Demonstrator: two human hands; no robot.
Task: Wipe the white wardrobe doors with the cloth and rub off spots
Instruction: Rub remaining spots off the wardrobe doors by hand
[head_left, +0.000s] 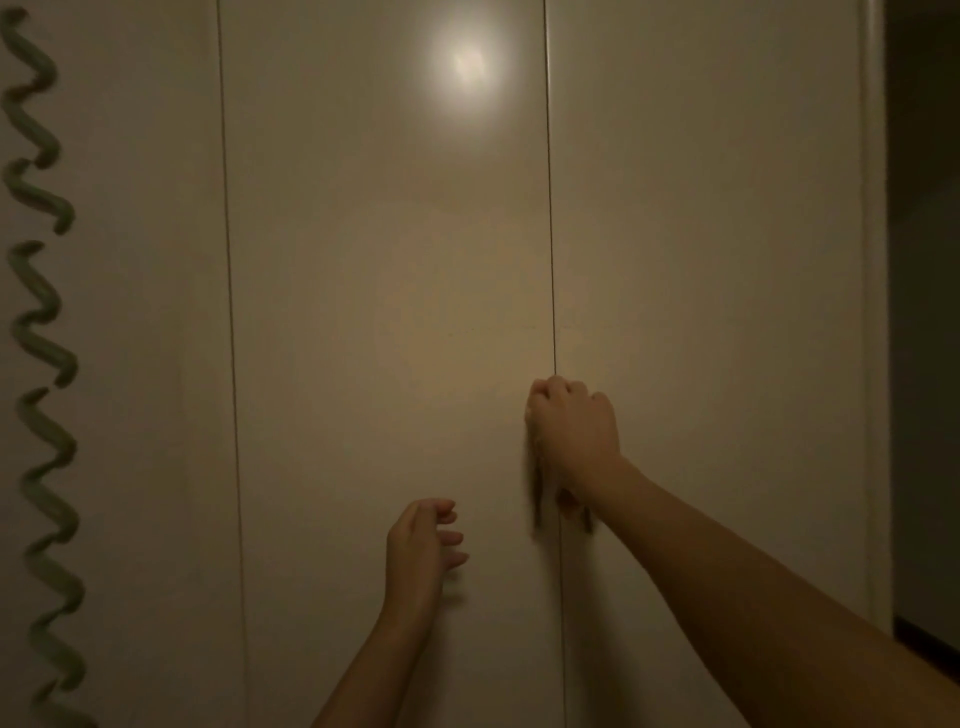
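Head view: right hand (571, 431) clenching the cloth (537, 499) on the door seam (551, 260), left hand (423, 540) slack and empty, we should rub firmly along it.

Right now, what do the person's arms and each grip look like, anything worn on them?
Both arms are bare to the frame edge: no sleeve on the left forearm or the right forearm. The left grip and the right grip are ungloved, with no watch or bracelet at either wrist. Too dim to tell about rings.
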